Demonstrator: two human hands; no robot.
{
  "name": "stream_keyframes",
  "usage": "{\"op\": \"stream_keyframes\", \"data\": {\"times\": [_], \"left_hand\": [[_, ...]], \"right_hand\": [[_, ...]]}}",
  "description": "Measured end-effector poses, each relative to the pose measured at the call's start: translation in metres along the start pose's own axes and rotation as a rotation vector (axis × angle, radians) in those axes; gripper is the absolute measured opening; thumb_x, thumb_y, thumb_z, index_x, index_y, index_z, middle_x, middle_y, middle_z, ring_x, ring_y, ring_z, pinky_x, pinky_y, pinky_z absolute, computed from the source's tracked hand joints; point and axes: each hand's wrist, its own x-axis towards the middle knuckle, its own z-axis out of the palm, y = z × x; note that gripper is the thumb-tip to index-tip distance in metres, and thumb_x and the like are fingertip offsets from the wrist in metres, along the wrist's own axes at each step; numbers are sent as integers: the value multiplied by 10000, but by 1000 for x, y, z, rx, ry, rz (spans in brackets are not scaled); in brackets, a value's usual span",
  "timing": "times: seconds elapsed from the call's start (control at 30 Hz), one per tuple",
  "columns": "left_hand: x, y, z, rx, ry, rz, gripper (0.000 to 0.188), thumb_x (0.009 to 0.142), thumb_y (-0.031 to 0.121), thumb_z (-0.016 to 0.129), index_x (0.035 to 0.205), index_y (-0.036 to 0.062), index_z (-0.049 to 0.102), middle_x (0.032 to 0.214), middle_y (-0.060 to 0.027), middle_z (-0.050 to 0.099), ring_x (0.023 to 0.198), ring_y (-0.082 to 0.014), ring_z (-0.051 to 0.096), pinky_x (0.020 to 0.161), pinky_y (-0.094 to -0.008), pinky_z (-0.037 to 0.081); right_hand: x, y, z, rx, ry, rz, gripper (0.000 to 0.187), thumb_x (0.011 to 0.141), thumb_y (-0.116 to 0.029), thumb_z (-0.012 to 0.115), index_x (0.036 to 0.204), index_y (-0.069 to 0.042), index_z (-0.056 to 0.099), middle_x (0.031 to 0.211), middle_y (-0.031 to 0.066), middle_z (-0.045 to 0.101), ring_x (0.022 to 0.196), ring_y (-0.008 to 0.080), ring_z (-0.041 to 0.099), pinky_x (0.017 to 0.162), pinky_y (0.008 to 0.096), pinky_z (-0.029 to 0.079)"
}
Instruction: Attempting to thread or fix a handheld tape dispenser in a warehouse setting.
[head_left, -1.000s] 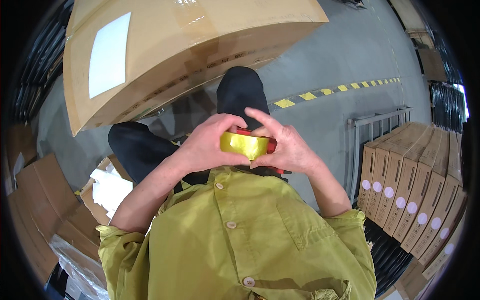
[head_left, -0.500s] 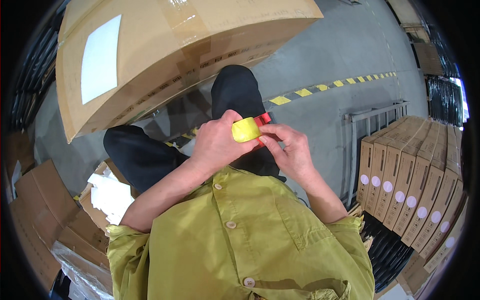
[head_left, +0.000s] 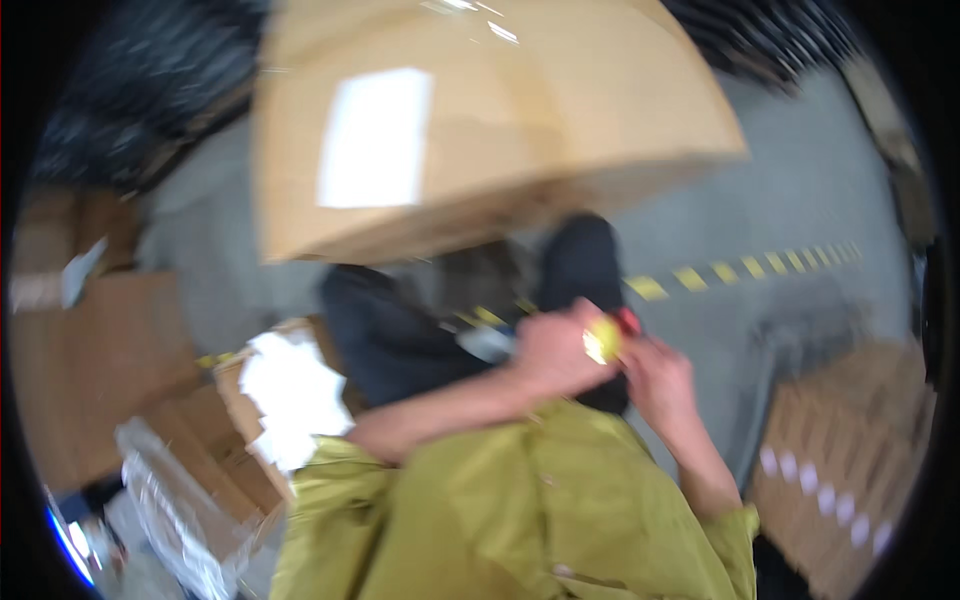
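Observation:
My left hand (head_left: 560, 350) is closed around a roll of yellow tape (head_left: 602, 342), in front of my body and above my knees. A red piece, apparently a tape dispenser (head_left: 628, 321), sticks out at the roll's far right side. At the right edge of the roll, my right hand (head_left: 660, 382) has its fingers bent together against it. Motion blurs both hands, so the tape's loose end cannot be made out.
A large taped carton (head_left: 640, 110) with a white sheet (head_left: 376, 138) stands ahead of my knees. At left are a box of white scraps (head_left: 290, 395), brown cardboard (head_left: 130, 370) and clear plastic wrap (head_left: 175, 510). Several flat cartons (head_left: 830, 450) stand in a row at right.
The view has swung, so the carton, my legs and hands appear farther right and lower. The picture has become blurred. Both hands remain at the tape roll.

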Motion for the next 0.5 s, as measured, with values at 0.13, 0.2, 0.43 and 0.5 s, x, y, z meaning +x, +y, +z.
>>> {"op": "stream_keyframes", "data": {"times": [0.13,0.2,0.43,0.5], "left_hand": [[2,13,14,52,-147,11,473,649,419,669,830,19,493,686,-177,604,663,-362,619,573,-439,499],[-5,5,16,39,-164,63,464,667,364,681,851,-2,463,687,-180,605,672,-371,613,579,-445,491],[-9,3,25,14,-167,90,567,647,396,733,892,-27,445,745,-197,609,706,-380,610,613,-444,483],[-7,13,17,48,-230,40,543,643,418,705,895,-1,470,734,-199,611,710,-375,616,637,-443,494]], "right_hand": [[-17,15,-10,-81,-25,-27,61,748,8,556,791,-34,570,735,165,587,672,368,573,572,445,441],[-24,19,-5,-111,-96,-54,74,744,9,543,800,-36,562,721,177,578,672,380,569,568,460,435],[-30,22,-15,-129,-113,-117,95,838,-113,541,923,-102,582,750,190,600,613,388,589,521,462,477],[-28,23,-5,-107,-71,-126,81,779,-51,544,857,-62,564,724,186,570,629,385,572,535,459,462]]}}
